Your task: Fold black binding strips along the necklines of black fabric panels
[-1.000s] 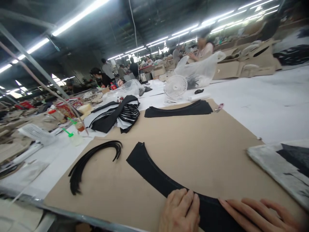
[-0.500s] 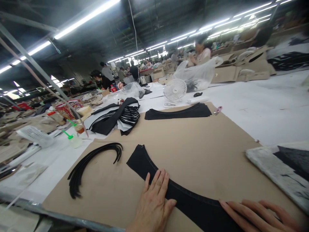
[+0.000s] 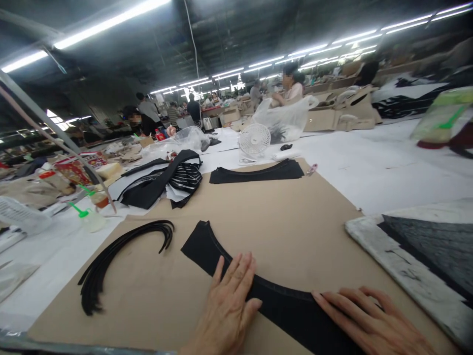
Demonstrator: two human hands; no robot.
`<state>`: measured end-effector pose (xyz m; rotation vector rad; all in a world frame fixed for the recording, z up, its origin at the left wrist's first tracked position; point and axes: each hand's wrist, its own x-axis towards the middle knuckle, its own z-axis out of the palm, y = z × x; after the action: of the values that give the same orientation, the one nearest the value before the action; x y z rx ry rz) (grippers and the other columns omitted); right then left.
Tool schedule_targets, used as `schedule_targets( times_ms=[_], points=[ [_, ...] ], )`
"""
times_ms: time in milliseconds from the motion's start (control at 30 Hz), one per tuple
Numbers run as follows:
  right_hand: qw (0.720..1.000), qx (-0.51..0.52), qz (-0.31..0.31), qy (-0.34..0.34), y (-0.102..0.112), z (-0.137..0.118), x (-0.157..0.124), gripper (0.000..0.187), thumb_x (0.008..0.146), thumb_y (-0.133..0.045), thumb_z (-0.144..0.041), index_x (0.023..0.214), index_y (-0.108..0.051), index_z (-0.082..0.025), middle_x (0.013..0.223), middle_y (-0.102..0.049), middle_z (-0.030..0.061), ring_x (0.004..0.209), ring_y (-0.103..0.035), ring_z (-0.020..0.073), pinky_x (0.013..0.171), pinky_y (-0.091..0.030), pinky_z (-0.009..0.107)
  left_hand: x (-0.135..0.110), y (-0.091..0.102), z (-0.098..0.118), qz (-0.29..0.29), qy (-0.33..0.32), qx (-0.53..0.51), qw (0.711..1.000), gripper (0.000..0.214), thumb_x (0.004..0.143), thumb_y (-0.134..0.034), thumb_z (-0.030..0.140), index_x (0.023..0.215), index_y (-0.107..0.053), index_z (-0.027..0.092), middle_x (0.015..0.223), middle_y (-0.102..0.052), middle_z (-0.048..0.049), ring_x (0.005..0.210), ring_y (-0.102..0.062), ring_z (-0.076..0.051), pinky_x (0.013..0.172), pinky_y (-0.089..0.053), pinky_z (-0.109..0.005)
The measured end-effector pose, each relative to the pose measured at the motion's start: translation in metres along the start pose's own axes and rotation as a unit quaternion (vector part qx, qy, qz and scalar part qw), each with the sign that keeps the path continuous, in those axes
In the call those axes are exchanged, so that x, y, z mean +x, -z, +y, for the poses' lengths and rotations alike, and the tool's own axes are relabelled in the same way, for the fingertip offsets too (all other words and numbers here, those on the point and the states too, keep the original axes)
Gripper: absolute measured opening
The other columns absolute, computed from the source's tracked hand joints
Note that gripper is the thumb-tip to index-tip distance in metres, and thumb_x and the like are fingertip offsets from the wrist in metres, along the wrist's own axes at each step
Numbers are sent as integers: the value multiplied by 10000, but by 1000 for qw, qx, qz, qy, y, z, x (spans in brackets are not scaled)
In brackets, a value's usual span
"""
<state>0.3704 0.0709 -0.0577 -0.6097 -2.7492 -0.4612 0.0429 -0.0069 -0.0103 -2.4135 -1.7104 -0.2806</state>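
A curved black fabric piece [image 3: 284, 308] with a narrow folded-looking band along its inner edge lies flat on brown board [image 3: 148, 281]. My left hand [image 3: 231, 296] rests on its middle, fingers stretched out and thumb apart. Over its lower right part lies my right hand [image 3: 365, 315], fingers extended and fingertips at the band. To the left is a bundle of thin black strips [image 3: 111, 261], bent in an arc. Farther back sits a stack of similar curved black pieces [image 3: 256, 172]. A pile of black and white-striped pieces [image 3: 166, 180] is at the back left.
A stone-like slab [image 3: 391, 256] bearing dark fabric stands at the right. Behind the board are a small white fan [image 3: 254, 140] and a plastic bag [image 3: 288, 118]. Green-tipped bottles [image 3: 88, 217] stand at the left near a slanting pole [image 3: 74, 148]. A person [image 3: 291, 88] is in the background.
The view has turned a little to the right, so everything sits farther left and a green-topped container shows at the right. Both hands remain on the black piece, nearly in the same places.
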Motion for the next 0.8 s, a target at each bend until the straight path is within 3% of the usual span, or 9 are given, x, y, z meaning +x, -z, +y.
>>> schedule_targets(
  times_ms=[100,200,267,400,567,800],
  points=[
    [1000,2,6,-4,12,-3,9,759,671,-410,27,1394,-455,-201,1245,-618,34,1032,-556,247,915,-382,450,5,0,12,-16,-96,-5,995,641,968,-430,417,1493,-192,137,1497,-366,-79,1385,-342,-212,1102,-354,-443],
    [998,45,2,-35,32,-6,21,695,692,-388,52,1320,-517,-216,1158,-648,32,952,-572,220,897,-389,430,4,-5,15,-8,-100,22,995,601,973,-424,410,1478,-250,135,1496,-369,-57,1373,-363,-187,1105,-351,-393],
    [992,97,-30,-76,46,-7,28,662,725,-401,39,1320,-503,-231,1130,-645,36,923,-570,206,883,-403,408,1,-10,13,30,-100,44,994,531,978,-424,355,1456,-314,151,1472,-415,-32,1354,-391,-160,1133,-304,-364],
    [967,166,-93,-170,64,-3,38,577,842,-530,-105,1395,-401,-211,1230,-575,83,1075,-515,229,937,-387,414,-7,-15,7,113,-120,54,985,456,968,-433,290,1400,-422,143,1402,-515,-23,1333,-415,-129,1198,-82,-331],
    [939,213,-140,-230,70,2,49,399,814,-660,-210,1196,-547,-231,1142,-585,65,1036,-507,266,903,-367,464,-9,-3,13,111,-93,45,988,461,959,-420,208,1416,-404,151,1397,-524,-21,1342,-402,-123,1198,-9,-322],
    [935,254,-140,-205,66,-2,49,397,842,-617,-137,1194,-528,-297,1142,-570,30,1035,-494,247,900,-318,446,-1,2,28,72,-183,66,978,469,945,-466,288,1393,-445,154,1430,-486,-22,1337,-408,-187,1202,-47,-382]
  ],
)
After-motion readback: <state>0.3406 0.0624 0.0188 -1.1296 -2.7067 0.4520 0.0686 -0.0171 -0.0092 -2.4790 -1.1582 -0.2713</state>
